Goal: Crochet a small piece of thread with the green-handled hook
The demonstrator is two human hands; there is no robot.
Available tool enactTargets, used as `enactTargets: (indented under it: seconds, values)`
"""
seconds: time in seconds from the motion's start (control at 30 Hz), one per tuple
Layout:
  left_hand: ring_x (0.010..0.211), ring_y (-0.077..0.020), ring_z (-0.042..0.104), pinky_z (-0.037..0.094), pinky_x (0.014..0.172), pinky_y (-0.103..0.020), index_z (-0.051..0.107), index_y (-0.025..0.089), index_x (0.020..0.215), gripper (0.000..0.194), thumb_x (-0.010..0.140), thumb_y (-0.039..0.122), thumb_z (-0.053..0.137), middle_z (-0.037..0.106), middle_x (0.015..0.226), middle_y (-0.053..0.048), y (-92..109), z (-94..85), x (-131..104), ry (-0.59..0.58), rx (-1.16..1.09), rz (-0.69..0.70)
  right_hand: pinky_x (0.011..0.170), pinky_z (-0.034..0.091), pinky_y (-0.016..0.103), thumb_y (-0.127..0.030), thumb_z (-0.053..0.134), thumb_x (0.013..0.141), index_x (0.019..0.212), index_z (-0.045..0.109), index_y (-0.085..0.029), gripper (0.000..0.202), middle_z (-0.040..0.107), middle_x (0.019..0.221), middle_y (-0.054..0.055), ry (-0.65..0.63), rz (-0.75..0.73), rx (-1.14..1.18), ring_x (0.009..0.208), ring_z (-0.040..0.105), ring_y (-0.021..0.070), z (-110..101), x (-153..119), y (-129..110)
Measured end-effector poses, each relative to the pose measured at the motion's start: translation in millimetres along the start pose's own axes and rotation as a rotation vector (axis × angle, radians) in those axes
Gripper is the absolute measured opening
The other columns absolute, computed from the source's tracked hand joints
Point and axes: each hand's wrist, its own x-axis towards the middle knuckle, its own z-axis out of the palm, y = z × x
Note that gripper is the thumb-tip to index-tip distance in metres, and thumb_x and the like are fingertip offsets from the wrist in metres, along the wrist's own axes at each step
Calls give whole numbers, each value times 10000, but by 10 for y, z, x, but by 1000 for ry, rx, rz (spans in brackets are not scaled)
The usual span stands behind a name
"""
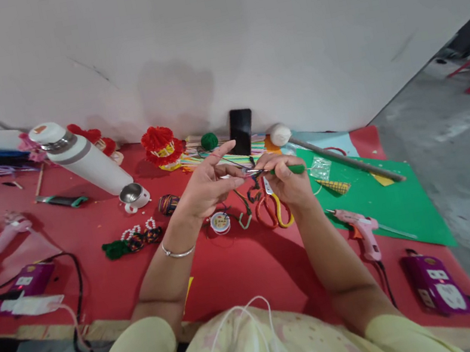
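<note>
My right hand (292, 187) grips a crochet hook (296, 169) by its green handle, its metal shaft pointing left. The fingers of my left hand (209, 183) pinch a small dark piece of yarn work (249, 173) at the hook's tip, with the index finger stretched out above. Fine detail of the stitches is too small to make out. Below the hands lie scissors (286, 214) with red and yellow handles and a round white spool (220, 222). Beside my left wrist rests a multicoloured yarn ball (169, 204).
A phone (241, 129) leans against the white partition (284, 40). To the left stand a white bottle (87, 165) and a metal cup (134, 197). A pink glue gun (362, 229) and a purple power strip (439, 282) lie right, near a grey rod (345, 159).
</note>
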Motion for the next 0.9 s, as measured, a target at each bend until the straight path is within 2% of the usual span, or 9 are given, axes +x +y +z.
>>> enactTargets:
  seconds: [0.1,0.3,0.53,0.7,0.9]
  values:
    - [455,-49,470,226,396,-212,576,232,1568,990,662,164,968,774,807,11,21,11,-6,11,-2,-22,792,641,393,-584,808,891,834,832,-305,287,831,833,17,-2,-22,-31,851,774,214,-4,4,7]
    - [424,-36,433,211,388,-205,586,198,1548,952,675,178,965,785,786,7,27,2,-5,4,5,-6,786,637,421,-538,783,929,864,853,-336,223,843,833,6,-97,-92,-87,809,778,216,-49,23,-17]
    - [477,-61,525,299,417,-193,619,200,1520,881,699,164,937,784,800,-7,3,-31,3,41,110,38,799,646,447,-511,801,917,866,871,-332,199,866,857,10,-140,-68,-192,813,800,228,-93,32,-134]
    - [471,-61,509,310,421,-194,614,190,1520,894,688,177,940,781,793,-15,-11,-41,24,50,157,72,816,655,432,-447,802,933,905,880,-337,137,873,881,6,-168,-82,-224,833,804,215,-69,43,-205]
    - [563,-91,624,393,497,-183,595,168,1538,918,678,156,918,782,794,-22,-26,-9,28,114,281,189,828,653,416,-353,797,945,921,874,-353,81,871,892,-16,-171,-122,-354,846,809,203,0,39,-325]
